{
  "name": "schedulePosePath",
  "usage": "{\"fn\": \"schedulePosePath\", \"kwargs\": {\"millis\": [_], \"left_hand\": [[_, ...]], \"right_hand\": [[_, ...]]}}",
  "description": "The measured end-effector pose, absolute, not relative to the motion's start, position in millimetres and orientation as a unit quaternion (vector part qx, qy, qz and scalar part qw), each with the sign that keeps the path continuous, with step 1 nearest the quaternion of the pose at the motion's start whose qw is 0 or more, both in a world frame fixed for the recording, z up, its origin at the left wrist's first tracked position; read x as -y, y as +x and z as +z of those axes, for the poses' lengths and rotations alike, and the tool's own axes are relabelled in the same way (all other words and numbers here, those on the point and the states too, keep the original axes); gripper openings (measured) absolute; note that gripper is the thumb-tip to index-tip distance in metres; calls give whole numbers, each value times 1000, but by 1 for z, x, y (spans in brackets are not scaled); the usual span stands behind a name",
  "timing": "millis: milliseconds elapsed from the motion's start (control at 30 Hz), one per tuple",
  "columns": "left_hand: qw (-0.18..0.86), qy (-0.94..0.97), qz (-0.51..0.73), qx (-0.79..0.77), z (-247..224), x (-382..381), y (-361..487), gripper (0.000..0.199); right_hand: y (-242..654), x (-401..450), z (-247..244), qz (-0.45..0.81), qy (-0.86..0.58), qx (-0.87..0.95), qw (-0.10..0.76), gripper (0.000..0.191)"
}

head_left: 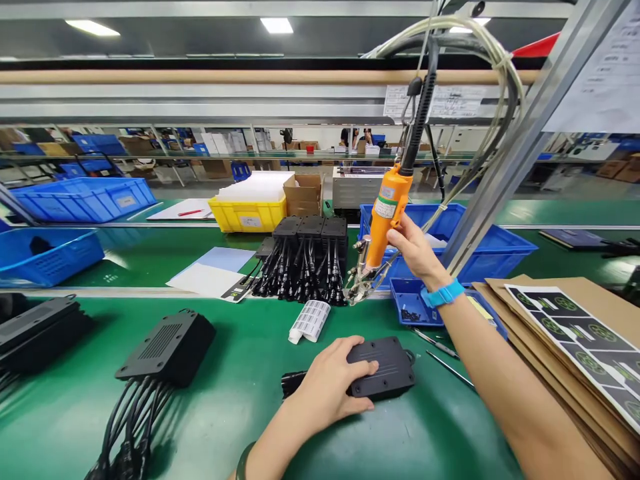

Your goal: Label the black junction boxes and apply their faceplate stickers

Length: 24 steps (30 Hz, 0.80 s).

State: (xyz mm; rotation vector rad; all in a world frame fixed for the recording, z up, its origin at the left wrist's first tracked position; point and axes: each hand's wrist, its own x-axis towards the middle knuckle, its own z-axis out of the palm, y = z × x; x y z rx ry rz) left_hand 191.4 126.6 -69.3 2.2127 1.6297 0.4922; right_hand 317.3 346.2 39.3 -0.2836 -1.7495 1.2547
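Observation:
My left hand (333,380) grips a black plastic control box (385,367) lying on the green bench, thumb and fingers around its near-left end. Black cable connectors (293,383) stick out at the box's left, partly covered by the hand. Higher up, my right hand (415,243) holds an orange electric screwdriver (387,207) that hangs from a cord and cable. The tool's lower end carries a metal fitting with thin tubing and is well above the box. A blue band circles my right wrist.
Another black box with cables (167,347) stands at left. Cabled boxes (310,243) are stacked behind a label roll (310,320). A small blue tray (413,303) holds screws; hand tools (440,347) lie before it. Cardboard sheets (575,373) and a slanted metal post (530,147) flank the right.

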Motion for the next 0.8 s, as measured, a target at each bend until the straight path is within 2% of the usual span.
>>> {"fn": "schedulePosePath", "kwargs": {"millis": [133,233,367,600,800], "left_hand": [[192,765,185,-586,-72,-128,190,62],[188,760,199,-589,-72,-126,190,60],[192,750,220,-593,-72,-124,190,59],[202,739,214,-606,-72,-124,193,52],[196,738,218,-608,-73,-125,193,54]], "right_hand": [[300,-339,38,561,-124,680,455,51],[300,-315,41,560,-155,639,504,46],[316,-287,65,523,-198,592,580,57],[336,-263,93,495,-239,605,576,65],[311,-266,89,444,-207,602,631,49]]}}
